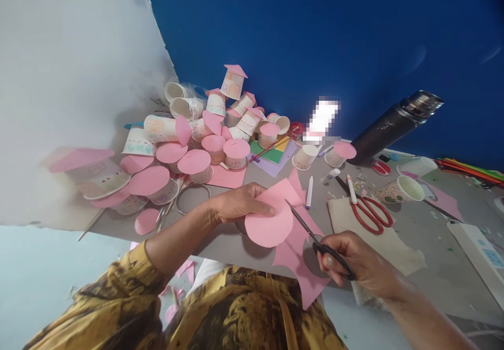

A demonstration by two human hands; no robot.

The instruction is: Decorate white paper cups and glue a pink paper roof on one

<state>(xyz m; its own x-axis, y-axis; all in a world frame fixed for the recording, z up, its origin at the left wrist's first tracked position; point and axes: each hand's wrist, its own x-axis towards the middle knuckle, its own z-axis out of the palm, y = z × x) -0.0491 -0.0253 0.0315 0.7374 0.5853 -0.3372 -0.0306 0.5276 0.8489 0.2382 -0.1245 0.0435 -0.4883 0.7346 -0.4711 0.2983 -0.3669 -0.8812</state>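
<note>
My left hand (240,203) pinches a pink paper sheet (271,219), its lower edge cut into a round curve. My right hand (354,263) grips black-handled scissors (315,234), whose blades reach up into the pink paper near its top right. An offcut of pink paper (303,271) lies under the scissors on the grey table (220,242).
A heap of paper cups with pink round lids (205,140) fills the back left. Red scissors (370,211) lie on a cloth to the right. A dark flask (394,124), a patterned cup (401,188), markers (310,191) and coloured sheets (273,156) sit behind.
</note>
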